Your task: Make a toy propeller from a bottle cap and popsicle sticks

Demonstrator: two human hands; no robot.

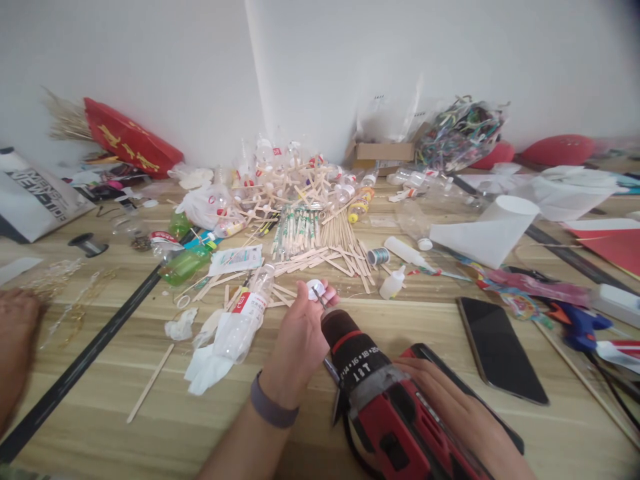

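Observation:
Between the fingertips of my left hand (300, 330) is a small white bottle cap (315, 289), held above the table. My right hand (450, 407) is wrapped round a red and black power drill (387, 407), partly hidden behind its body. The drill's thin bit points away from me and its tip is at the cap; whether it has gone through cannot be made out. Left of my left hand lies a clear plastic bottle (243, 323) with a red and white label. Wooden sticks (300, 233) are heaped beyond my hands.
A black phone (501, 350) lies to the right, near a blue glue gun (583, 325). Green bottles (187, 263) and a thread spool (379, 256) are farther back. Another person's hand (17, 347) rests at the left edge. A white paper cone (493, 230) stands at the right.

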